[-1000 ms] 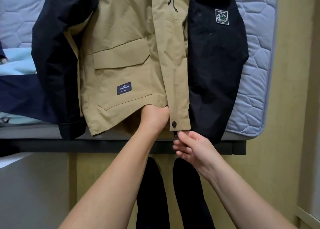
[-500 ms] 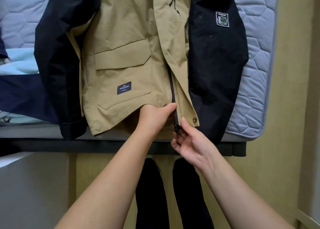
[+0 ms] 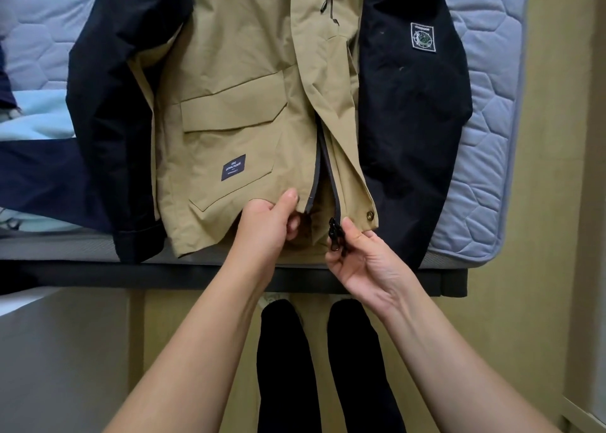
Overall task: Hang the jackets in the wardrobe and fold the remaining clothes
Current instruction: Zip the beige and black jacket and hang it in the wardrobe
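The jacket (image 3: 229, 72) lies front up on the mattress (image 3: 485, 137), its hem at the near edge, a sleeve along each side. Other clothes (image 3: 39, 177) lie on the mattress to its left, touching the left sleeve. The left hand (image 3: 265, 229) grips the hem left of the front opening; the right hand (image 3: 364, 262) pinches the zipper pull (image 3: 335, 232) right of it, beside a snap (image 3: 370, 215). A pocket (image 3: 229, 114) sits left of the opening. The bed frame (image 3: 98, 272) runs under the near edge, with the person's legs (image 3: 285, 367) before it
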`<state>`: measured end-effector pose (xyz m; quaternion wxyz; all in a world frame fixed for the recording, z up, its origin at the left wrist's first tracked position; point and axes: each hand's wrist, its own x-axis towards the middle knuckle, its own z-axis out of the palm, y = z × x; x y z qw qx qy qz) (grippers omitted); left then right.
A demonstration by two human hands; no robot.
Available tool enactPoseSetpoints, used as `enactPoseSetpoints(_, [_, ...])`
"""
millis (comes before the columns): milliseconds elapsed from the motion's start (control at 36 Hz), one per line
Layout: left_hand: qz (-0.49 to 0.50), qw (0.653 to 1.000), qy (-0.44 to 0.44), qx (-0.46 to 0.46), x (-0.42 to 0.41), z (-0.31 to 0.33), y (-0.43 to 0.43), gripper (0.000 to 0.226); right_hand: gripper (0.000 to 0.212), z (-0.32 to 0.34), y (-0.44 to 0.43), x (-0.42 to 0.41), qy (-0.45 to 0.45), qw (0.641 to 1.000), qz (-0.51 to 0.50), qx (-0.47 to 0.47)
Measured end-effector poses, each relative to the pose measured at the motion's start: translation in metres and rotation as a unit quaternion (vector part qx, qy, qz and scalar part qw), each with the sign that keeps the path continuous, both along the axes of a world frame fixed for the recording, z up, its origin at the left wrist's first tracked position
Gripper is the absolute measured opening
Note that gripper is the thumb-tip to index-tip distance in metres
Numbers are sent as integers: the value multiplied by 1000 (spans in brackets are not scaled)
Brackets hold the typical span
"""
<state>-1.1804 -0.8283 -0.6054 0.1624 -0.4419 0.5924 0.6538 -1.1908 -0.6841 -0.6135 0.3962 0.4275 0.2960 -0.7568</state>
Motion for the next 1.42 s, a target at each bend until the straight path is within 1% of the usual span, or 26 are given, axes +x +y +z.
enactPoseSetpoints(28, [1, 1000, 10, 5, 2, 0, -1, 41, 29, 1, -2, 0, 1, 1000, -4, 4])
enactPoseSetpoints(111, [37, 998, 42, 41, 4, 2, -3, 25, 29, 4, -6, 0, 2, 1000, -26, 16])
enactPoseSetpoints(167, [57, 996, 57, 42, 3, 6, 0, 21, 27, 7, -10, 0, 3, 999, -43, 24])
enactPoseSetpoints(306, [106, 987, 119, 10, 4, 19, 12, 17, 23, 16, -19, 0, 5, 997, -77, 19])
enactPoseSetpoints(389, [122, 982, 144, -17, 6, 23, 18, 19, 26, 20, -25, 0, 4, 996, -89, 14])
enactPoseSetpoints(500, [133, 978, 152, -52, 7, 24, 21, 27, 26, 26, -31, -1, 4, 995, -104, 4])
enactPoseSetpoints(611, [146, 972, 164, -78, 6, 25, 20, 25, 25, 31, -35, -1, 4, 994, -113, -4])
enactPoseSetpoints(917, [159, 967, 181, -80, 5, 26, 22, 26, 32, 31, -42, 0, 17, 992, -123, -7])
enactPoseSetpoints(1083, [169, 962, 187, -109, 6, 27, 23, 29, 33, 31, -45, 2, 16, 992, -125, -15])
enactPoseSetpoints(1417, [179, 958, 201, -104, 4, 28, 25, 27, 52, 32, -47, -1, 20, 991, -134, -16])
